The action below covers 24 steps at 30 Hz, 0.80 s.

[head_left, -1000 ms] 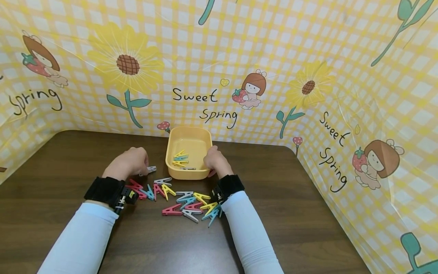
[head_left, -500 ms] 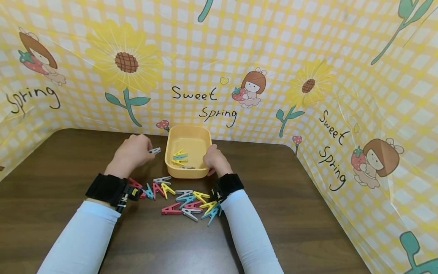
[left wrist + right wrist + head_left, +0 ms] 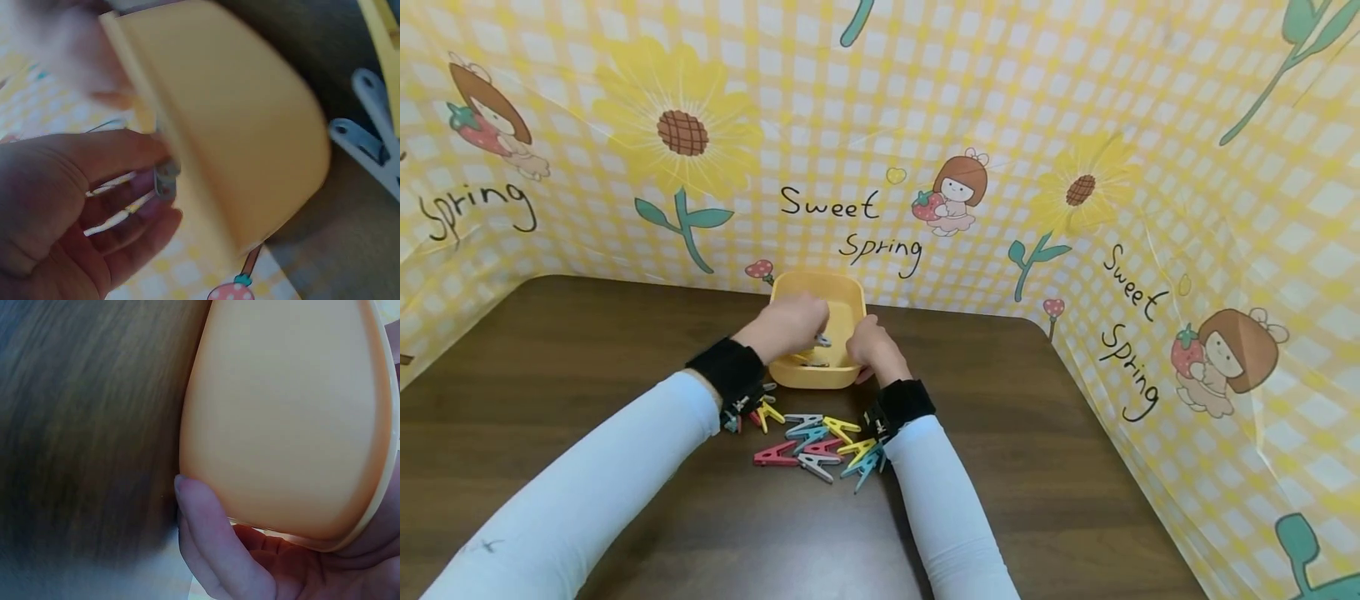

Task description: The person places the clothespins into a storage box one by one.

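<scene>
Now the left hand (image 3: 786, 323) hovers over the yellow tub (image 3: 848, 293), its fingers (image 3: 119, 153) pinching what looks like a grey clothespin (image 3: 823, 340), while the right hand (image 3: 871, 348) grips the tub's rim at 3 o'clock. This seems the dropping step; next the pinch should loosen, then reach to the clothespin pile (image 3: 812, 442) on the table (image 3: 1060, 433) at 6 o'clock.

The left hand (image 3: 786, 323) covers most of the tub's (image 3: 850, 293) inside, so the pegs in it hardly show. The grey peg (image 3: 165, 181) at its fingers (image 3: 119, 156) is blurred, half hidden behind the tub's rim.
</scene>
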Tool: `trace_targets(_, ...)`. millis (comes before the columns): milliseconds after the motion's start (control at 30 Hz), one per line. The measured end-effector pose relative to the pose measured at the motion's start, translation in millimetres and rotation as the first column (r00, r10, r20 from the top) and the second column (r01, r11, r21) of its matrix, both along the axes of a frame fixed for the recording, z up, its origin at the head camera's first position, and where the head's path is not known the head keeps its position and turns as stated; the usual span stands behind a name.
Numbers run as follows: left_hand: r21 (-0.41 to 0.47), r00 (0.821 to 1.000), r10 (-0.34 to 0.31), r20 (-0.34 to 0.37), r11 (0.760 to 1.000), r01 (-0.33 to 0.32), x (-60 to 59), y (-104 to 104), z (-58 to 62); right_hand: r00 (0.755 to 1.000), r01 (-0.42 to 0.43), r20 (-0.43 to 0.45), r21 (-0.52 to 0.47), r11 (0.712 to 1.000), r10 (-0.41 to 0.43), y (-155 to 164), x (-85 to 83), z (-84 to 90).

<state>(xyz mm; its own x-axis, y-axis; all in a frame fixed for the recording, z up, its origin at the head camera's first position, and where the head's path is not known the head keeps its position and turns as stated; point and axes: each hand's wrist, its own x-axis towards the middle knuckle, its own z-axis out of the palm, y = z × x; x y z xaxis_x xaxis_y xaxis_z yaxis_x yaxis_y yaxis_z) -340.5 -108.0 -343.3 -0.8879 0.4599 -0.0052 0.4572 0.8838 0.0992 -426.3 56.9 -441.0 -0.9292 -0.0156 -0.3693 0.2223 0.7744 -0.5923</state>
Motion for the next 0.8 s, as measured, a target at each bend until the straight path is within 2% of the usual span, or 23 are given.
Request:
trace_targets(33, -0.015, 1.0, -0.019, 0.02, 1.0, 0.019, -1.8, 4, -2.9, 1.0, -0.001, 0.001, -0.008, 1.0, 0.001, 1, -6.6, -7.8)
trace_targets(100, -0.031, 0.997, -0.04, 0.062, 0.999, 0.042, -4.2, 10, -7.1, 1.0, 0.003, -0.01, 0.008, 1.0, -0.003, 1, -8.0, -13.1)
trace_targets(267, -0.014, 0.99, -0.064, 0.125, 0.998, 0.066, -14.4, 13, -19.0, 1.0, 0.007, -0.001, 0.005, 1.0, -0.007, 0, 0.5, -2.0)
trace_targets(333, 0.012, 0.988, -0.072, 0.139, 0.997, 0.071, -16.2, 12, -22.3, 1.0, 0.015, 0.01, -0.012, 1.0, -0.015, 2, -4.2, -3.3)
trace_targets(367, 0.023, 0.988, -0.082, 0.132, 0.997, 0.079, -21.1, 10, -28.4, 1.0, 0.016, 0.012, -0.01, 1.0, -0.016, 1, -3.3, -1.6)
trace_targets(400, 0.041, 0.987, -0.078, 0.137, 0.996, 0.073, -18.1, 10, -27.3, 1.0, 0.02, 0.015, -0.006, 1.0, -0.02, 1, -2.4, -0.3)
trace_targets(533, 0.088, 0.99, -0.071, 0.124, 0.994, 0.061, -19.8, 5, -32.8, 1.0, 0.009, 0.011, -0.014, 1.0, -0.008, -1, 3.8, 7.1)
trace_targets(567, 0.096, 0.99, -0.072, 0.124, 0.994, 0.06, -21.6, 4, -34.5, 1.0, 0.003, 0.001, 0.008, 1.0, -0.003, -4, 11.1, 13.4)
trace_targets(600, 0.101, 0.989, -0.066, 0.135, 0.994, 0.052, -19.2, 3, -31.6, 1.0, 0.002, -0.008, 0.022, 1.0, -0.002, -3, 10.1, 12.0)
trace_targets(767, 0.098, 0.991, -0.077, 0.105, 0.993, 0.066, -31.3, -4, -37.0, 1.0, -0.003, -0.007, 0.028, 1.0, 0.003, -5, 24.1, 25.9)
trace_targets(800, 0.105, 0.991, -0.093, 0.091, 0.991, 0.084, -41.7, -8, -45.8, 1.0, -0.003, 0.002, 0.006, 1.0, 0.003, -3, 23.0, 25.8)
